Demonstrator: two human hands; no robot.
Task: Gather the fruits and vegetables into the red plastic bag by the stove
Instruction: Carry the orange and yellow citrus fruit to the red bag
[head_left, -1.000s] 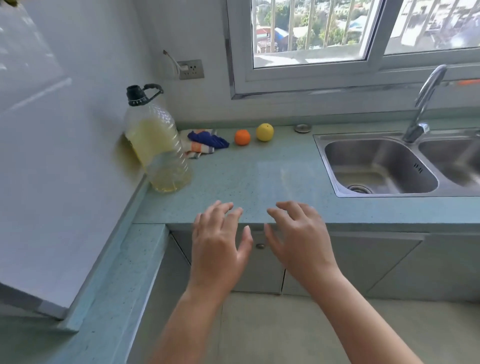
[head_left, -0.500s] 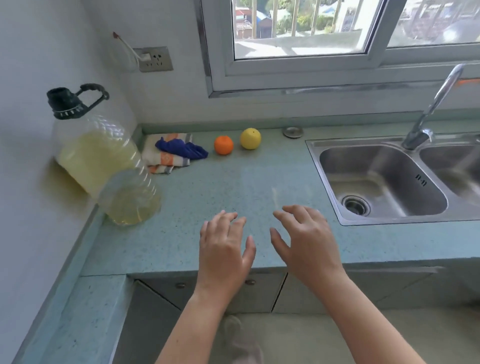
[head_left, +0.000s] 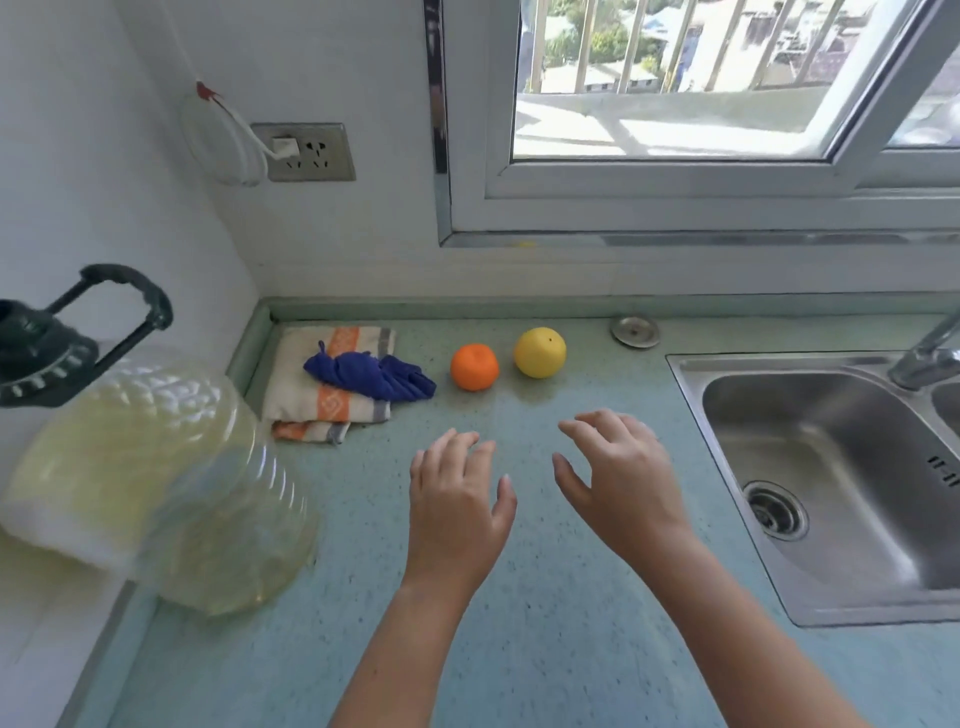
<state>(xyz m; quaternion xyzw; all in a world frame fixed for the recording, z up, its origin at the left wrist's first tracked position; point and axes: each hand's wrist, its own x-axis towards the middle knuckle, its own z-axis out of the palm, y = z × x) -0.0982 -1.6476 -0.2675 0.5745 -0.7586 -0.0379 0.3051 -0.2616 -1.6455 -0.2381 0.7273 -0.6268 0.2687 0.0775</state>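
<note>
An orange fruit (head_left: 474, 366) and a larger yellow fruit (head_left: 539, 352) sit side by side near the back of the pale green counter (head_left: 545, 597). My left hand (head_left: 456, 506) hovers palm down over the counter, a short way in front of the orange fruit, fingers spread and empty. My right hand (head_left: 618, 480) hangs beside it, in front of the yellow fruit, also spread and empty. Neither hand touches a fruit. No red bag and no stove are in view.
A big oil jug (head_left: 140, 467) with a black cap stands at the left. Folded striped towels (head_left: 327, 384) with a blue cloth (head_left: 369, 375) lie left of the orange. A steel sink (head_left: 852, 483) and tap (head_left: 930, 353) are at the right, a metal sink plug (head_left: 635, 331) by the wall.
The view has closed in on the counter. Both hands have moved forward from the counter's front edge toward the two fruits, still empty and spread.
</note>
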